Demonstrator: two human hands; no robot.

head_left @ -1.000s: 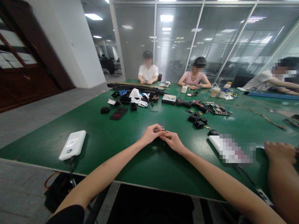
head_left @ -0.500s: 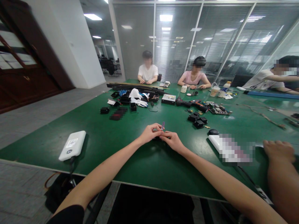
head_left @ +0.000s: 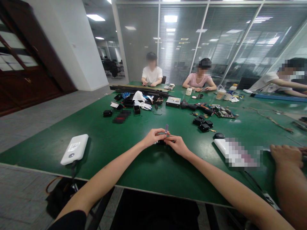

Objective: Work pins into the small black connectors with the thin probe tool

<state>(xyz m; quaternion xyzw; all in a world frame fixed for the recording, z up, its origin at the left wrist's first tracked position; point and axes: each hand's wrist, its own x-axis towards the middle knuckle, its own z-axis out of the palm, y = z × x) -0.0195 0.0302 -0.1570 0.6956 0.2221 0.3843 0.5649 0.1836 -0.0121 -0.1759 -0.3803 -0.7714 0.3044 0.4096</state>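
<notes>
Over the middle of the green table, my two hands meet at the fingertips. A small screwdriver with a purple, see-through handle stands upright between them. My left hand is closed, its thumb and fingers pinched about the lower part of the screwdriver. Beneath the fingers sits a small black part, mostly covered, so its kind is unclear. My right hand is closed too, its fingertips pressed together at the right side of that part. The screwdriver's tip is hidden.
Several black boxes lie ahead to the right, near a circuit board and a power drill. White power banks lie left and right. A neighbour's arm rests at far right. People sit opposite.
The screwdriver handle has turned and leans slightly less to the right. A little more of the part under my left fingers shows. Both hands stay nearly in place.
</notes>
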